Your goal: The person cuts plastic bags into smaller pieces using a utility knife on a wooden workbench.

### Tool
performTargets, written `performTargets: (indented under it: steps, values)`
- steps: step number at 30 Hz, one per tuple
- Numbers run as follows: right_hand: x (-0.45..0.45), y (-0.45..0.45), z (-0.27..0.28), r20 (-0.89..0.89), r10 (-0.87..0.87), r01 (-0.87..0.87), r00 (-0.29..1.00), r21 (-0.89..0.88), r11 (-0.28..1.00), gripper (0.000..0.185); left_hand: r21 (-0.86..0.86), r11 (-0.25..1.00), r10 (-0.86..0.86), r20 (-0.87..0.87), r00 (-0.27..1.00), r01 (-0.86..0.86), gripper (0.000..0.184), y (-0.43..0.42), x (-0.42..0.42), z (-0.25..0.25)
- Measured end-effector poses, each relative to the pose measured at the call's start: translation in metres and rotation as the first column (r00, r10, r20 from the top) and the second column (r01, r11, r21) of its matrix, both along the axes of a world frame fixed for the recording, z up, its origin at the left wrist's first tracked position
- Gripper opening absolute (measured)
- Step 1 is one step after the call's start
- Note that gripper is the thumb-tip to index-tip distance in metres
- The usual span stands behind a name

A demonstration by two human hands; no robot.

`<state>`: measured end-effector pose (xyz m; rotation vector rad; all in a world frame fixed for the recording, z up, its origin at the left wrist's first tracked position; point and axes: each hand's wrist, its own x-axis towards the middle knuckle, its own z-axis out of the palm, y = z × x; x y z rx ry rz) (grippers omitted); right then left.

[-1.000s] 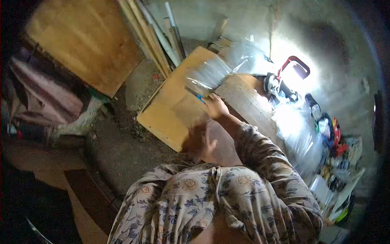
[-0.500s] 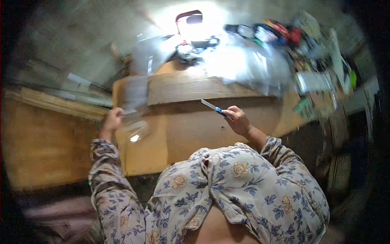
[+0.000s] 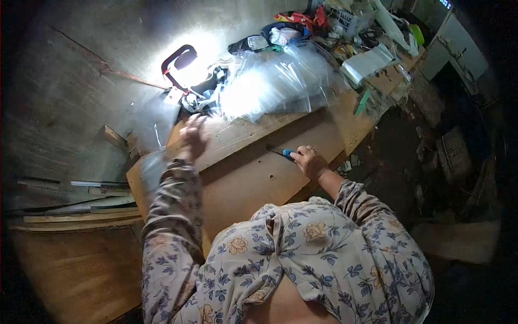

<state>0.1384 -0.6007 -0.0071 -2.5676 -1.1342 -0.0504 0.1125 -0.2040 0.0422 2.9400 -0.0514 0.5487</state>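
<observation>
My right hand (image 3: 310, 162) is closed around the blue handle of a craft knife (image 3: 288, 153). Its thin blade points left, over the brown board (image 3: 245, 181) on the table. My left hand (image 3: 193, 137), smeared by motion, reaches forward with fingers apart above the left end of a wooden plank (image 3: 259, 135); I see nothing held in it. Beyond the plank lies a pile of clear plastic sheets (image 3: 302, 75), partly washed out by glare. More clear plastic (image 3: 154, 170) lies at the table's left edge, beside my left forearm.
A bright lamp (image 3: 179, 62) with a dark curved frame stands at the back by the wall. A stack of whitish sheets (image 3: 368, 63), a green strip (image 3: 362, 102) and a grey crate (image 3: 345, 21) lie to the right. Wooden strips (image 3: 81, 217) are stacked at left.
My left hand has moved forward and right from the table's left side, where it held clear plastic. The view has turned right. My right hand still holds the knife.
</observation>
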Motion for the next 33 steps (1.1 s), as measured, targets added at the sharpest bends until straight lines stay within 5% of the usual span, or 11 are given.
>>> performTargets:
  steps: [3,11,12,14,18,21,23,25,27,29,33]
  values:
    - [0.006,0.003,-0.003,0.088,0.049,-0.053,0.995,0.039,0.998,0.027,0.06,0.997,-0.025,-0.404,0.914,0.054,0.058,-0.107,0.035,0.049]
    - [0.02,0.001,-0.014,-0.077,0.165,-0.152,0.983,0.156,0.976,0.022,0.128,0.983,-0.082,-0.314,0.946,0.128,0.052,-0.141,0.112,-0.005]
    - [0.021,0.0,-0.019,-0.121,0.169,-0.147,0.978,0.17,0.974,0.021,0.162,0.976,-0.087,-0.32,0.944,0.145,0.046,-0.136,0.119,-0.009]
    - [0.02,0.0,-0.007,0.128,0.202,-0.226,0.971,0.209,0.952,0.02,0.187,0.963,-0.138,-0.282,0.949,0.195,0.033,-0.128,0.131,-0.013]
    - [0.022,-0.003,0.001,-0.004,0.231,-0.226,0.973,0.186,0.956,0.025,0.219,0.94,-0.233,-0.153,0.96,0.263,0.016,-0.112,0.144,-0.018]
    - [0.027,-0.004,0.002,-0.066,0.295,-0.285,0.953,0.132,0.949,0.037,0.03,0.985,-0.174,0.128,0.976,0.171,0.006,-0.106,0.147,-0.003]
    - [0.027,0.0,0.008,-0.072,0.252,-0.238,0.965,0.167,0.957,0.029,0.087,0.996,-0.03,0.124,0.992,0.02,0.006,-0.093,0.138,0.043]
    - [0.031,0.002,0.009,-0.027,0.297,-0.285,0.955,0.209,0.936,0.029,-0.119,0.99,0.094,0.137,0.986,-0.078,0.008,-0.045,0.131,0.056]
    - [0.037,0.007,0.009,-0.107,0.301,-0.276,0.948,0.204,0.939,0.031,-0.265,0.961,-0.025,0.178,0.984,0.072,0.012,0.023,0.114,0.092]
    - [0.042,0.011,0.012,-0.143,0.361,-0.321,0.921,0.242,0.916,0.028,-0.106,0.895,0.423,-0.104,0.9,-0.433,0.013,0.034,0.07,0.159]
    - [0.049,0.029,0.025,-0.22,0.422,-0.341,0.879,0.329,0.881,0.027,0.101,0.796,0.561,0.249,0.789,-0.597,0.019,0.05,0.001,0.231]
